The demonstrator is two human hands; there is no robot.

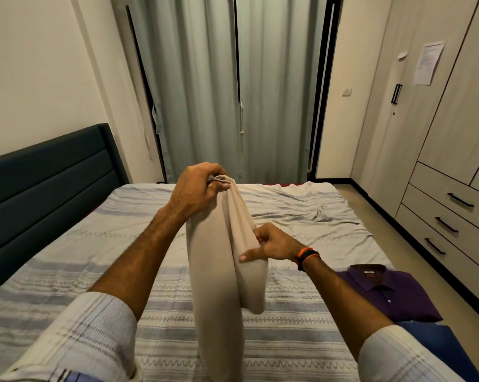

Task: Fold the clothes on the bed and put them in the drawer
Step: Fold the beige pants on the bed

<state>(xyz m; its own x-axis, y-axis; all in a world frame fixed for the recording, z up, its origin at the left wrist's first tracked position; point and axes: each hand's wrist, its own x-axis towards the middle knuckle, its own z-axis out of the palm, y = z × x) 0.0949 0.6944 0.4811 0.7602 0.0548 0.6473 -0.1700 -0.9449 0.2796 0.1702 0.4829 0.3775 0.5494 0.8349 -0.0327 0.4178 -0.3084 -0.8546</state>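
Beige cloth, a long soft garment [219,260] that may be a pair of trousers, hangs in the air above a bed with a grey and white striped sheet [67,257]. The left hand [197,188] is raised and pinches the top edge of the garment, fingers closed tight on the gathered fabric. The right hand [271,244] is lower and to the side, thumb and fingers closed on a fold of the same garment, with an orange and black band at the wrist. The garment's lower end drops out of view at the bottom of the frame, so its full length cannot be seen.

On the bed's near right corner lies a purple button-up shirt [390,290], already folded flat with the collar showing. Just beside it, nearer the viewer, is a blue piece of cloth [436,346], only partly in view; whether it is folded is hard to tell.

Judging by this, the task is partway through: at least one item is folded, the beige one is being folded now, and nothing has been put away yet.

Against the right wall stands a pale wood wardrobe with three drawers with black handles [453,216]. All three drawers are shut, so their contents are hidden.
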